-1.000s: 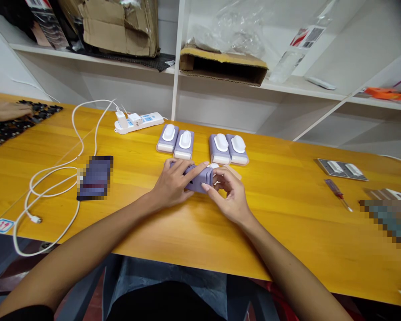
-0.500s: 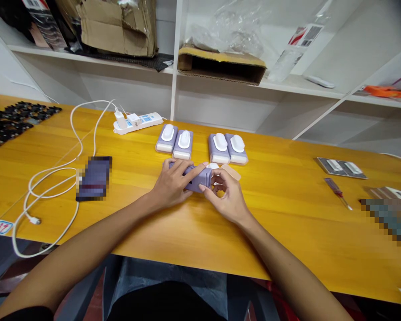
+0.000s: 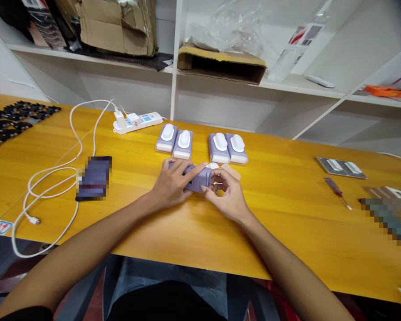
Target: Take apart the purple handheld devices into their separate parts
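Between my hands, low over the table, is a purple box-shaped device. My left hand is closed around its left part, fingers across the top. At its right end my right hand grips it with thumb and bent fingers. A small white piece and a flat beige piece show just behind the device, partly hidden by my right hand. Farther back stand two pairs of similar purple devices with white oval tops, one pair at left and one at right.
A white power strip with chargers and a looping white cable lies at left, near a dark blurred phone-like object. Black parts cover the far left. At right are a screwdriver and a grey plate. Shelves rise behind.
Both hands keep their hold on the purple device, almost unmoved. A bit of another person's hand at the far left edge has gone out of view.
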### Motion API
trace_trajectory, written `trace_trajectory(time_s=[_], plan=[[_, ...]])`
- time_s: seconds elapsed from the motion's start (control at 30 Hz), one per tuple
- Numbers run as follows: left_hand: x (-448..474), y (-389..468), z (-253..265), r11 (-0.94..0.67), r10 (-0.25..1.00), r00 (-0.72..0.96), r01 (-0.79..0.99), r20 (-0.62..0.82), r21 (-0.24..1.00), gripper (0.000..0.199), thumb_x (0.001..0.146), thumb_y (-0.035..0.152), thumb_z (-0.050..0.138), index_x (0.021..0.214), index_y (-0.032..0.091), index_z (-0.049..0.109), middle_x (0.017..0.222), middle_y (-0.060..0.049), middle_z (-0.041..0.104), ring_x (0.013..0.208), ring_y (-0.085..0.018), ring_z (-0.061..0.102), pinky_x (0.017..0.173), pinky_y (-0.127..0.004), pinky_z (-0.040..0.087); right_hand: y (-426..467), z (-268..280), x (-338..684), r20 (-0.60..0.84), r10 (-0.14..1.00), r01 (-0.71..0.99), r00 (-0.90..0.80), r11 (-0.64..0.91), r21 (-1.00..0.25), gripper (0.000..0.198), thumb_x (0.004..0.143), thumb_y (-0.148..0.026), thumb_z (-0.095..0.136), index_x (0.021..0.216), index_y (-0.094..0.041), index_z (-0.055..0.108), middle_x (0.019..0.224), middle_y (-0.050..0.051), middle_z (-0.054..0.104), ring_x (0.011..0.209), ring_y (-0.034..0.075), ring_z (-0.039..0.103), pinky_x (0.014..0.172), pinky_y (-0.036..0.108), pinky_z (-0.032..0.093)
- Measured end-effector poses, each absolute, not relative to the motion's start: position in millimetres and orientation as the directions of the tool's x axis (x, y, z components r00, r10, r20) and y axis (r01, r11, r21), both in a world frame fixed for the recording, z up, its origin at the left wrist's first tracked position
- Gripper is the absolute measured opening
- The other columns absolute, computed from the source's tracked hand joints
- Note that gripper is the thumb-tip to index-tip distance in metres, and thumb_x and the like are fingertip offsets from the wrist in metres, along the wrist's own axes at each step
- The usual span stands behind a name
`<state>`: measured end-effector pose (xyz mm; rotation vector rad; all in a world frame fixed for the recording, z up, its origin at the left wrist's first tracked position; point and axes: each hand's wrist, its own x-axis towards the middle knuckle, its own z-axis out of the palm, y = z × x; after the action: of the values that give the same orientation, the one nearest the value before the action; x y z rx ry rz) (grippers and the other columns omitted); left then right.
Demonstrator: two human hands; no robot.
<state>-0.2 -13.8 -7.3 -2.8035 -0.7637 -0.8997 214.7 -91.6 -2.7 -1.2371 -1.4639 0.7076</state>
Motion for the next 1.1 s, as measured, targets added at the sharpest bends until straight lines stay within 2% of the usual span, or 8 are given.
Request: trace_trajectory(time_s=[0.33,0.6,0.8,1.1], plan=[[-0.1,-16.2,-7.0,-0.877,0.404,0.717,0.481,0.568,0.016,0.074,0.091,0.022,0.071,0.163,0.022,0.054,0.142,-0.016,0.07,0.125,-0.034,0.067,0.101,-0.05,0.038,-88.4,-1.2,213.5,0.299,0.95,0.326,0.086,0.257,-0.91,0.026,0.073,-0.031,0.08,0.09,-0.025,0.061,0.075,-0.003,0.063,0.063,0.015,0.056,0.054,0.029,0.042],[-0.3,-17.0,-8.3,-0.883,0.39,0.732,0.469,0.559,0.002,0.081,0.089,0.023,0.072,0.167,0.022,0.05,0.143,-0.017,0.07,0.124,-0.035,0.066,0.102,-0.051,0.038,-91.0,-4.4,216.4,0.386,0.921,0.437,0.043,0.331,-0.836,0.024,0.076,-0.029,0.076,0.093,-0.025,0.061,0.082,-0.002,0.061,0.065,0.015,0.054,0.059,0.032,0.044],[-1.0,-16.8,-7.6,-0.894,0.367,0.746,0.448,0.556,-0.011,0.083,0.089,0.023,0.071,0.168,0.023,0.049,0.141,-0.015,0.07,0.123,-0.034,0.066,0.099,-0.05,0.039,-92.6,-3.5,219.6,0.393,0.92,0.481,-0.013,0.35,-0.804,0.023,0.077,-0.029,0.075,0.087,-0.026,0.055,0.076,-0.003,0.056,0.063,0.016,0.05,0.058,0.033,0.041],[-2.6,-16.2,-4.8,-0.901,0.385,0.782,0.433,0.49,0.016,0.094,0.089,0.023,0.072,0.176,0.028,0.038,0.143,-0.016,0.069,0.127,-0.036,0.064,0.101,-0.05,0.038,-91.0,4.1,227.8,0.346,0.935,0.457,-0.081,0.343,-0.82,0.024,0.076,-0.029,0.079,0.088,-0.027,0.059,0.078,-0.002,0.059,0.066,0.017,0.055,0.062,0.035,0.049]])
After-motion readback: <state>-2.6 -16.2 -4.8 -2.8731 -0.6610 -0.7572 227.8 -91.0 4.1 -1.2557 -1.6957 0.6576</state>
